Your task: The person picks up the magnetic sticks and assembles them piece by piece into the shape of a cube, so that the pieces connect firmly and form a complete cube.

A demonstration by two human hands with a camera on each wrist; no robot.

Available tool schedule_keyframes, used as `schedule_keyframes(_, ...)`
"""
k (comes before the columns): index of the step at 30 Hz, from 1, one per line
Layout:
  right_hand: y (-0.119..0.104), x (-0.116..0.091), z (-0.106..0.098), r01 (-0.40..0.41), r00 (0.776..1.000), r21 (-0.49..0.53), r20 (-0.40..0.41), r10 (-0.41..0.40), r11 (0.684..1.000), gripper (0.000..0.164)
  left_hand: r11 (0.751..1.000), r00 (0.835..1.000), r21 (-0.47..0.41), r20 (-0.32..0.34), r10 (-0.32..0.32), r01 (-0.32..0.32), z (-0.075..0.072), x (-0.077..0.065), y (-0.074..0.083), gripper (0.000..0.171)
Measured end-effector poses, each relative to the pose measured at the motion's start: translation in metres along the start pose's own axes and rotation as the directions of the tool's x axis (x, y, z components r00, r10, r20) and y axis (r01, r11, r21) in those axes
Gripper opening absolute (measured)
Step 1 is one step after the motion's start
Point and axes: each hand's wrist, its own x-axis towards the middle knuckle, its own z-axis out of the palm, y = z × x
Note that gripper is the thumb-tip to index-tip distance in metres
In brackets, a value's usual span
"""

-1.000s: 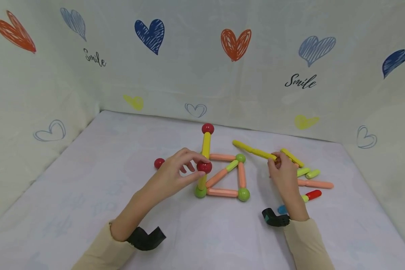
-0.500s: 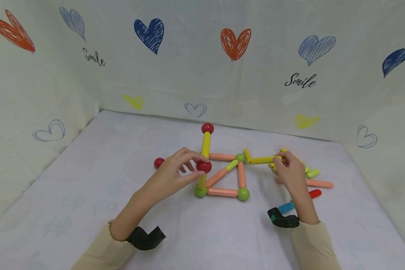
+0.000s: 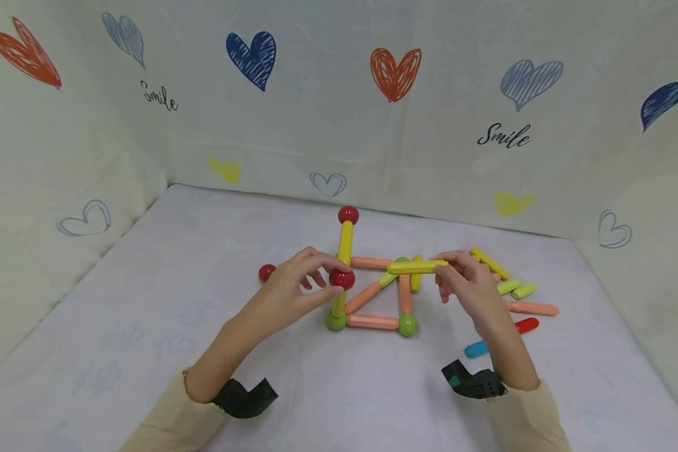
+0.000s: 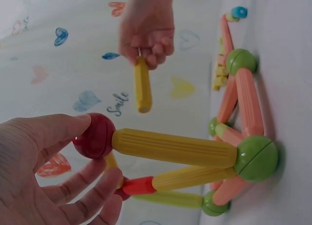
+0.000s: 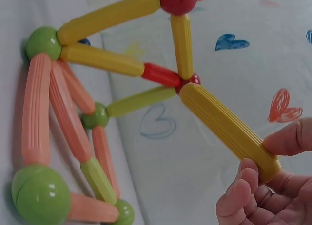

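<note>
My left hand (image 3: 294,285) pinches a red ball (image 3: 341,280) between thumb and fingertips. That ball tops a yellow rod (image 4: 175,147) rising from a green ball (image 4: 256,159) of the built frame. My right hand (image 3: 470,281) pinches one end of another yellow rod (image 3: 417,267), whose free end points left over the frame's far right corner. A second red ball (image 3: 348,215) stands higher up on the frame, where yellow, red and light green rods meet. Another yellow rod (image 3: 416,285) shows below the held one, beside the salmon side rod (image 3: 405,295).
Right of the frame lie loose yellow rods (image 3: 489,263), short light green pieces (image 3: 523,290), a salmon rod (image 3: 533,308), a red piece (image 3: 527,325) and a blue piece (image 3: 477,349). A spare red ball (image 3: 267,272) sits behind the left hand. A heart-printed cloth (image 3: 322,113) hangs behind.
The two yellow rods joined end to end bent and came apart; one stays by the frame. My right hand swung the other left over the frame. The left hand has stayed put.
</note>
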Motion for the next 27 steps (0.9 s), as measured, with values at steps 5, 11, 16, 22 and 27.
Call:
schedule_keyframes(5,-0.013,-0.010,0.009,0.103,0.991,0.106,0.077,-0.111,0.989,0.028,1.000,1.000,-0.008,-0.004,-0.003,0.003,-0.001,0.000,0.002,0.033)
schedule_keyframes(11,-0.023,-0.021,0.019,0.173,0.969,0.159,0.149,-0.197,0.972,0.025,1.000,1.000,-0.010,-0.008,-0.008,0.008,-0.001,-0.001,0.003,0.033)
schedule_keyframes(16,-0.026,-0.025,0.023,0.173,0.964,0.134,0.180,-0.196,0.976,0.026,1.000,1.000,-0.016,-0.010,-0.015,0.015,-0.002,-0.002,0.004,0.034)
schedule_keyframes(22,-0.023,-0.025,0.020,0.232,0.951,-0.004,0.209,-0.226,0.973,0.027,1.000,1.000,-0.012,-0.014,0.003,-0.003,-0.001,-0.002,0.002,0.033)
schedule_keyframes(27,-0.020,-0.023,0.017,0.245,0.956,-0.133,0.200,-0.216,0.960,0.029,1.000,1.000,-0.010,-0.004,0.014,-0.014,-0.001,-0.002,0.001,0.035)
